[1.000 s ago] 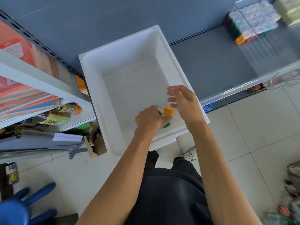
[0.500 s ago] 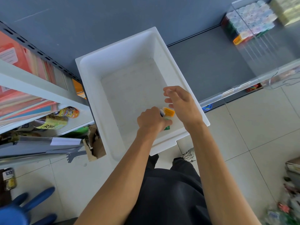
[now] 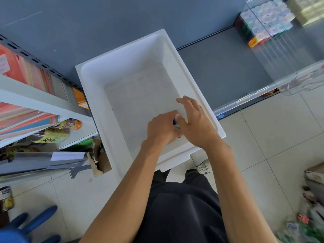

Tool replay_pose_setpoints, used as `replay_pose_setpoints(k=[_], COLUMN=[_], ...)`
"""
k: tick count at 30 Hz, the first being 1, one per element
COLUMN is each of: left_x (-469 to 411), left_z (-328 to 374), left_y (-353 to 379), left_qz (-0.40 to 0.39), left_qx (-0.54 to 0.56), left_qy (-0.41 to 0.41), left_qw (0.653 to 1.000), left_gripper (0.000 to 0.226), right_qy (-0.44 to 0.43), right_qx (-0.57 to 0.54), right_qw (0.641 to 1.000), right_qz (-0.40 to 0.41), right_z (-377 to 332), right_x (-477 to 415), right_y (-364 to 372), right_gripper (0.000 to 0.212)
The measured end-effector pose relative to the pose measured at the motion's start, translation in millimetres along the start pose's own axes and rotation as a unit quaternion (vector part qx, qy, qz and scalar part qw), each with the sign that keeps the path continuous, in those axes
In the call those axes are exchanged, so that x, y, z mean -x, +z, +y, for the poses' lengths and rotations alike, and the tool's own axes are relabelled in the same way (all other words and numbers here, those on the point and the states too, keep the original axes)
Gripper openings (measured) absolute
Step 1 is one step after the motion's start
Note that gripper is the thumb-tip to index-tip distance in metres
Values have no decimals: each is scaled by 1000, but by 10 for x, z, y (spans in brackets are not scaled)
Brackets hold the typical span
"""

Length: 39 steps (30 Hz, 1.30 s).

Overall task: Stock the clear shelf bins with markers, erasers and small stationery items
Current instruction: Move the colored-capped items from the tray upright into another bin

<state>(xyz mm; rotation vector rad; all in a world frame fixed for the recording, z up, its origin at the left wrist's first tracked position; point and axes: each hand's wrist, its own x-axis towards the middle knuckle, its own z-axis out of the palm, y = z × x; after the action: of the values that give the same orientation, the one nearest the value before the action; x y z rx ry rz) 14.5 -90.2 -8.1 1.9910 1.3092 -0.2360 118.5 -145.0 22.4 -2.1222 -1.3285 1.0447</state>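
The right hand [image 3: 196,123] has closed in on the left hand [image 3: 161,128]. Half a second ago an orange piece showed plainly in the gap between them; now the right palm lies across that gap and only a sliver of blue and a trace of green from the small stationery items [image 3: 175,122] peep out. The left hand is curled into a fist round those items, low over the near end of the white tub [image 3: 98,109], just where it was before. The right hand's outer fingers are loosely stretched forward over the tub floor, but its thumb and forefinger are hidden against the left fist, so I cannot tell whether it pinches a piece or merely rests on the bundle. The tub floor that shows around the hands looks bare, so this handful is probably the last of its stock. The move reads as a gathering or passing of the pieces from one hand to the other before they are carried off. The clear shelf bin [image 3: 298,55] stands well apart on the grey shelf [image 3: 219,67] to the right, with rows of small capped items [image 3: 266,23] at its far end and room in front, so the actual stocking of this handful is not yet done.
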Motion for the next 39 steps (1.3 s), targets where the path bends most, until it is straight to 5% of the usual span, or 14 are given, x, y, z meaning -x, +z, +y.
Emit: replay_pose_setpoints(k=[18, 33, 39], left_x=[-127, -99, 76], left_z=[-68, -480, -428], left_y=[75, -168, -252], left_qz=[96, -45, -171], left_qx=[105, 218, 358], left_qy=[-71, -95, -119], left_qw=[987, 970, 910], left_gripper=[26, 23, 27], right_qy=[49, 29, 13], right_qx=[8, -70, -90], right_qw=[999, 995, 994], right_qz=[18, 60, 64], right_z=[46, -7, -20], right_x=[-63, -23, 0], right_y=[-8, -14, -37], right_gripper=[36, 29, 27])
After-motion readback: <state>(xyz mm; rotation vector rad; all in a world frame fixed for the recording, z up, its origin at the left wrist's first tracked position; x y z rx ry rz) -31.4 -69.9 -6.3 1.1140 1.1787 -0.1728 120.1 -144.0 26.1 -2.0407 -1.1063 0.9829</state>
